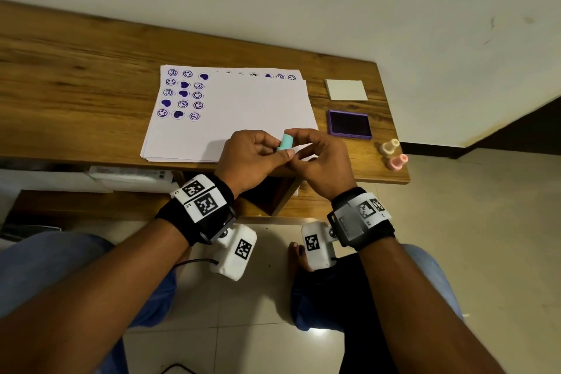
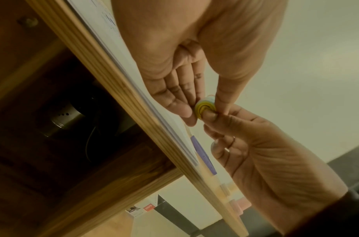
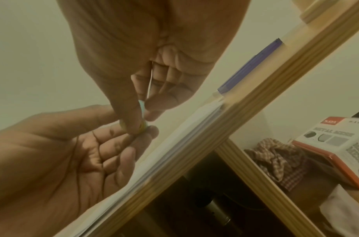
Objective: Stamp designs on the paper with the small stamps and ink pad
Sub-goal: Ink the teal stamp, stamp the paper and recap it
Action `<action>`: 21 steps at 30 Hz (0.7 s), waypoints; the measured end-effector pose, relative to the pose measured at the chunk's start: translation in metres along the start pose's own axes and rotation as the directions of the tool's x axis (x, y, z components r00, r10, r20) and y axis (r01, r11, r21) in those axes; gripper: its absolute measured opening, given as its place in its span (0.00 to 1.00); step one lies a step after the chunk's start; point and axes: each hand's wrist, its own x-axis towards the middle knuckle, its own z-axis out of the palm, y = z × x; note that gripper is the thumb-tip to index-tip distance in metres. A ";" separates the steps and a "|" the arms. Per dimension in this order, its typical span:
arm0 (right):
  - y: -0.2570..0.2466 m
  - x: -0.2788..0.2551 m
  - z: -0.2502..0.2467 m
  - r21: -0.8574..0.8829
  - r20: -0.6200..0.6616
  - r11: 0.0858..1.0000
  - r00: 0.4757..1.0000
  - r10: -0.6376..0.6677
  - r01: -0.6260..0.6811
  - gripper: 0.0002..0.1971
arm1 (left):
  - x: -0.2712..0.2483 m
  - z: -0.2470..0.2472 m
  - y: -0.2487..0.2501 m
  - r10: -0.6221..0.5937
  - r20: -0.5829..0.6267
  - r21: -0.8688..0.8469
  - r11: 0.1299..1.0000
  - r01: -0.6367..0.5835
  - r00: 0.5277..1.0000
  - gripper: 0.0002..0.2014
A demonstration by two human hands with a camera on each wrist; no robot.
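A small teal stamp (image 1: pixel 285 143) is held above the near edge of the white paper stack (image 1: pixel 230 112). My left hand (image 1: pixel 267 152) pinches its lower end and my right hand (image 1: pixel 303 143) pinches its upper part. In the left wrist view the stamp's round end (image 2: pixel 205 109) shows a yellow rainbow pattern, with right fingertips (image 2: pixel 210 116) on it. The top sheet carries purple smiley and heart prints (image 1: pixel 182 94) at its far left. An open purple ink pad (image 1: pixel 349 124) lies right of the paper. A cream stamp (image 1: pixel 389 146) and a pink stamp (image 1: pixel 397 162) stand near the table's right front corner.
The ink pad's white lid (image 1: pixel 346 89) lies behind the pad. The wooden table (image 1: pixel 76 70) ends just past the two stamps. Under it, a shelf holds a checked cloth (image 3: pixel 276 158) and a printed box (image 3: pixel 336 141). My knees are below the table edge.
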 end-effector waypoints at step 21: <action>0.028 -0.021 -0.088 0.125 -0.414 0.991 0.904 0.103 -0.056 0.14 | -0.001 0.079 0.030 0.240 0.159 0.533 0.796 -0.288 0.958 0.14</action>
